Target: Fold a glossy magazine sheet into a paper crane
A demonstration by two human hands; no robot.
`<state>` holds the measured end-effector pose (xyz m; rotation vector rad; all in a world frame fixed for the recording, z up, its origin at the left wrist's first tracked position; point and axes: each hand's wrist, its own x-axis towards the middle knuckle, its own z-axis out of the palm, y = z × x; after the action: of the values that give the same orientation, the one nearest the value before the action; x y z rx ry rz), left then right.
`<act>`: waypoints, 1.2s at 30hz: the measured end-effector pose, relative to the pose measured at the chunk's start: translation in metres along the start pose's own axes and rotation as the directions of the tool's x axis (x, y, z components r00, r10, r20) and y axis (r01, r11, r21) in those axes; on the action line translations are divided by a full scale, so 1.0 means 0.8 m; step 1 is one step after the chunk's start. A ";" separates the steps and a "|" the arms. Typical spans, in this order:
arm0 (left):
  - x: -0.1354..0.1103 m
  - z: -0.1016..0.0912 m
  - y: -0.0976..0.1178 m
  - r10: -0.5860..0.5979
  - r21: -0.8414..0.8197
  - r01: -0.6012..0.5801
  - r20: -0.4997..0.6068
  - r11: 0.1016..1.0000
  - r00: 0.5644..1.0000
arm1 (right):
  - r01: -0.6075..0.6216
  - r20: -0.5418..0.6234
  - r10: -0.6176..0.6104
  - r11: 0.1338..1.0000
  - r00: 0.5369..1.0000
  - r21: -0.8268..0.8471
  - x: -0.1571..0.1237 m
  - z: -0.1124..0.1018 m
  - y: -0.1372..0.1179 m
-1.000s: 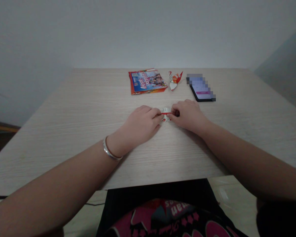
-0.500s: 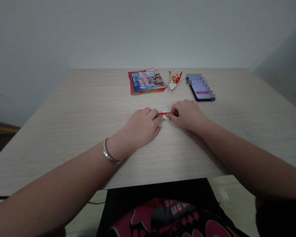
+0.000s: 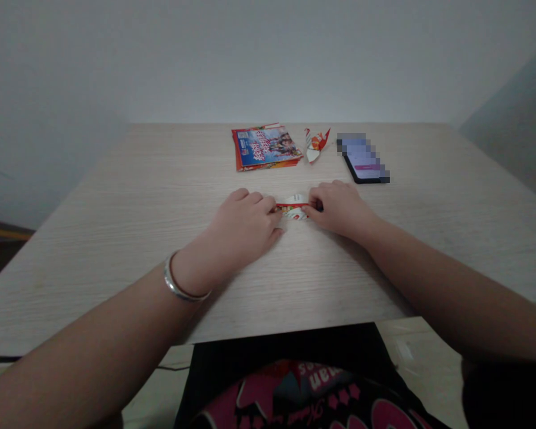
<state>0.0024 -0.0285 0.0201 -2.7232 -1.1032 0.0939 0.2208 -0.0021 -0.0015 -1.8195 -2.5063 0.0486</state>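
Note:
A small folded piece of red-and-white printed paper [image 3: 293,208] lies on the light wooden table [image 3: 138,196] between my two hands. My left hand [image 3: 241,229], with a silver bangle on the wrist, rests knuckles-up with its fingers curled and pinches the paper's left end. My right hand [image 3: 339,205] is curled the same way and pinches the paper's right end. The fingertips of both hands hide the ends of the paper.
At the far side of the table lie a stack of colourful printed sheets [image 3: 264,147], a small folded paper figure [image 3: 315,145] and a dark phone [image 3: 364,161] with a lit screen. A grey wall rises behind the table. My dark printed shirt shows below the table's front edge.
My left hand has slid to the left along the paper, so more of the folded strip shows between the hands. My right hand has stayed in place.

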 end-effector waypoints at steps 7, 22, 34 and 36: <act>0.006 0.008 -0.005 0.038 -0.081 -0.052 -0.174 0.995 0.984 | 0.035 0.011 -0.035 0.999 0.999 -0.006 -0.001 -0.001 0.000; 0.009 0.029 -0.003 0.153 -0.157 -0.165 -0.085 0.974 0.985 | 0.362 -0.045 -0.360 0.931 0.932 0.054 -0.012 -0.013 0.015; 0.007 0.022 -0.001 0.097 -0.143 -0.113 -0.113 0.983 0.989 | 0.335 0.032 -0.333 0.939 0.942 -0.077 -0.020 -0.026 0.009; 0.007 0.022 0.000 0.091 -0.122 -0.106 -0.128 0.987 0.988 | 0.331 0.025 -0.330 0.940 0.943 -0.086 -0.021 -0.027 0.008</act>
<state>0.0037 -0.0216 0.0027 -2.8534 -0.9728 -0.1322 0.2331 -0.0162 0.0191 -1.3979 -2.8256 -0.0675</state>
